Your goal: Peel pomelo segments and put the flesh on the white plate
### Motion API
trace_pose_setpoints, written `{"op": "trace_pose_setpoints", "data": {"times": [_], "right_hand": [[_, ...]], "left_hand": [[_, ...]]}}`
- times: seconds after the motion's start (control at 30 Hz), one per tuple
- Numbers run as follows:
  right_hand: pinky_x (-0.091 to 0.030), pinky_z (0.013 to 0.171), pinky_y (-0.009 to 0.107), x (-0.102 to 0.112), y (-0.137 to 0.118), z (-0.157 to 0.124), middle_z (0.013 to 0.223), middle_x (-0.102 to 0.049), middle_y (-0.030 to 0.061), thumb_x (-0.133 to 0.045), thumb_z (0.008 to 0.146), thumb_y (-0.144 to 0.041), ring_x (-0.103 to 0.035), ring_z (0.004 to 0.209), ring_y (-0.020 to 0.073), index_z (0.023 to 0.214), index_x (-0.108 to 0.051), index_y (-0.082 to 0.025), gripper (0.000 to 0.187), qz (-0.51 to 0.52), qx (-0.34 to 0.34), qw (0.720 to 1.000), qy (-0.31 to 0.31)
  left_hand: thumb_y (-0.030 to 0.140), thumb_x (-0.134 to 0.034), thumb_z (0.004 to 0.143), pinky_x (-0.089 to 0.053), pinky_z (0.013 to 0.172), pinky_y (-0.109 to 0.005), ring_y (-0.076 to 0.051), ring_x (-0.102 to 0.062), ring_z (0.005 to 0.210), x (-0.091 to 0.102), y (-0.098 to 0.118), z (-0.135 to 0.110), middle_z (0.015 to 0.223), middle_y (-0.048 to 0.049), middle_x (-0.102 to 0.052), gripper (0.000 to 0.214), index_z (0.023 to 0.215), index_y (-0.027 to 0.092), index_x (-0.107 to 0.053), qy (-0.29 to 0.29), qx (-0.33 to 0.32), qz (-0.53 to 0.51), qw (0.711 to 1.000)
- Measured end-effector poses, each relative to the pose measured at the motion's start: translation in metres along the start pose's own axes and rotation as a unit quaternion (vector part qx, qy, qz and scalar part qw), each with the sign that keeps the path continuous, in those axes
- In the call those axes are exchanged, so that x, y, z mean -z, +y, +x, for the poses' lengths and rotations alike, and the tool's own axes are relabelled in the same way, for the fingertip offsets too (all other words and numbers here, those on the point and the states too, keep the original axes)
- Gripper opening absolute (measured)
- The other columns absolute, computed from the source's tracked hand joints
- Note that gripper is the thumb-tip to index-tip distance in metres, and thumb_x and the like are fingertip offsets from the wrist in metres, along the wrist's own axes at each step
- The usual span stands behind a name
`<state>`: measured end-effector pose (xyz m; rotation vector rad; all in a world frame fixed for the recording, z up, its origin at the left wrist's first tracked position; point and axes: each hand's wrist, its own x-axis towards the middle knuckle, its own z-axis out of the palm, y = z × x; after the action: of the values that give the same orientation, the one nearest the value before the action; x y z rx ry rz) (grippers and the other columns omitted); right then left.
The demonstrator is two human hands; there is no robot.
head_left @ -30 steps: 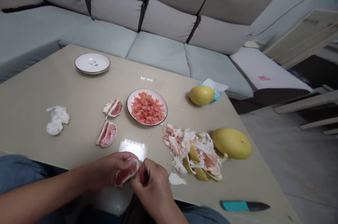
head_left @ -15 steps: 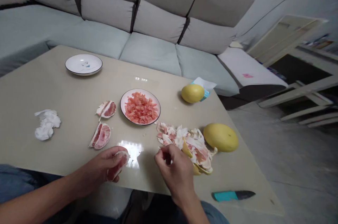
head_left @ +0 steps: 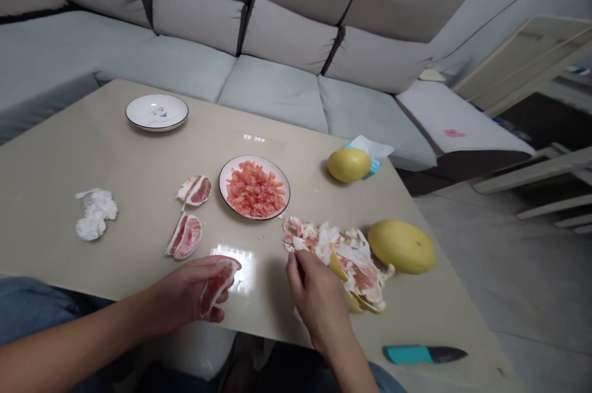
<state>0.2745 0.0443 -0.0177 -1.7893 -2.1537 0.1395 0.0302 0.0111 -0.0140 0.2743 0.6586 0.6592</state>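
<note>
My left hand is closed around a pink pomelo segment at the near edge of the beige table. My right hand hovers at the near side of the pile of white and yellow peel scraps, fingers bunched in a pinch; what they hold, if anything, is hidden. A plate of pink pomelo pieces sits in the middle. Two more pomelo segments lie left of it.
An empty white plate stands at the far left, crumpled tissue at the left. Two whole yellow pomelos lie on the right, a tissue pack behind one. A teal-handled knife lies near the front right edge. A grey sofa is behind.
My right hand left the segment in my left hand and moved right to the peel pile. My left hand kept the segment and barely shifted.
</note>
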Motion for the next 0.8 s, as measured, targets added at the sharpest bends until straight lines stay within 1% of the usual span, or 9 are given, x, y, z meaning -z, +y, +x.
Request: {"op": "trace_pose_setpoints", "data": {"times": [0.1,0.17,0.23,0.27,0.37,0.47,0.6,0.7,0.8], "right_hand": [[-0.032,0.05,0.027,-0.006,0.009,0.001,0.075,-0.07,0.0084,-0.04,0.093,-0.026,-0.063,0.06,0.021,0.085,-0.063,-0.018,0.026,-0.04,0.005,0.999,-0.013],[-0.035,0.05,0.028,-0.006,0.008,0.0,0.069,-0.069,0.0075,-0.044,0.093,-0.031,-0.063,0.058,0.0219,0.079,-0.065,-0.018,0.028,-0.03,-0.005,0.999,-0.023],[-0.04,0.053,0.028,-0.004,0.0,-0.002,0.07,-0.069,0.0066,-0.048,0.093,-0.033,-0.064,0.06,0.021,0.077,-0.065,-0.019,0.028,0.049,0.006,0.998,-0.028],[-0.044,0.056,0.028,-0.003,-0.006,-0.003,0.075,-0.07,0.0067,-0.049,0.093,-0.031,-0.064,0.064,0.0201,0.082,-0.067,-0.019,0.024,0.11,0.021,0.993,-0.029],[-0.049,0.062,0.025,0.002,-0.027,-0.008,0.09,-0.071,0.0065,-0.053,0.091,-0.024,-0.065,0.072,0.0164,0.102,-0.067,-0.02,0.018,0.291,0.077,0.952,-0.052],[-0.052,0.066,0.023,0.005,-0.044,-0.013,0.092,-0.071,0.0052,-0.059,0.089,-0.018,-0.066,0.077,0.0151,0.103,-0.069,-0.022,0.018,0.369,0.114,0.921,-0.061],[-0.052,0.069,0.023,0.005,-0.05,-0.019,0.087,-0.072,0.0039,-0.058,0.088,-0.012,-0.066,0.077,0.0148,0.098,-0.069,-0.023,0.019,0.369,0.155,0.915,-0.047],[-0.048,0.062,0.024,0.004,-0.047,-0.021,0.081,-0.069,0.0046,-0.055,0.087,-0.01,-0.063,0.07,0.015,0.096,-0.066,-0.02,0.018,0.321,0.189,0.927,-0.034],[-0.044,0.057,0.023,0.004,-0.045,-0.022,0.074,-0.065,0.004,-0.053,0.085,-0.009,-0.059,0.064,0.0141,0.089,-0.063,-0.018,0.014,0.292,0.202,0.935,-0.018]], "left_hand": [[0.029,-0.055,0.09,-0.04,0.062,-0.025,-0.01,-0.042,0.066,0.0,-0.001,0.0,0.078,0.0015,-0.043,0.019,0.104,0.017,-0.061,0.007,-0.013,0.02,1.0],[0.031,-0.059,0.088,-0.04,0.063,-0.025,-0.008,-0.039,0.061,-0.001,-0.003,0.001,0.074,0.0031,-0.043,0.022,0.106,0.017,-0.06,0.019,-0.037,0.065,0.997],[0.034,-0.063,0.086,-0.039,0.062,-0.025,-0.006,-0.035,0.056,-0.001,-0.005,0.001,0.071,0.0048,-0.044,0.028,0.109,0.018,-0.059,0.039,-0.067,0.136,0.988],[0.036,-0.064,0.085,-0.037,0.061,-0.025,-0.006,-0.034,0.054,0.0,-0.005,0.002,0.07,0.0052,-0.045,0.032,0.11,0.018,-0.058,0.05,-0.079,0.176,0.98],[0.04,-0.065,0.083,-0.031,0.056,-0.023,-0.008,-0.037,0.058,0.001,-0.007,0.001,0.072,0.0047,-0.049,0.04,0.116,0.021,-0.054,0.08,-0.105,0.276,0.952],[0.04,-0.065,0.083,-0.028,0.054,-0.022,-0.009,-0.036,0.06,0.001,-0.009,0.0,0.073,0.0052,-0.049,0.038,0.115,0.023,-0.052,0.082,-0.131,0.308,0.939],[0.042,-0.065,0.082,-0.029,0.054,-0.022,-0.008,-0.037,0.06,-0.002,-0.009,-0.001,0.075,0.0048,-0.05,0.035,0.108,0.021,-0.055,0.075,-0.116,0.308,0.941],[0.046,-0.065,0.082,-0.029,0.053,-0.022,-0.007,-0.041,0.059,-0.007,-0.007,0.0,0.076,0.0035,-0.053,0.037,0.106,0.019,-0.057,0.086,-0.087,0.308,0.944],[0.046,-0.067,0.08,-0.026,0.05,-0.021,-0.006,-0.04,0.056,-0.008,-0.005,0.001,0.074,0.0042,-0.052,0.039,0.106,0.018,-0.058,0.068,-0.065,0.291,0.952]]}}
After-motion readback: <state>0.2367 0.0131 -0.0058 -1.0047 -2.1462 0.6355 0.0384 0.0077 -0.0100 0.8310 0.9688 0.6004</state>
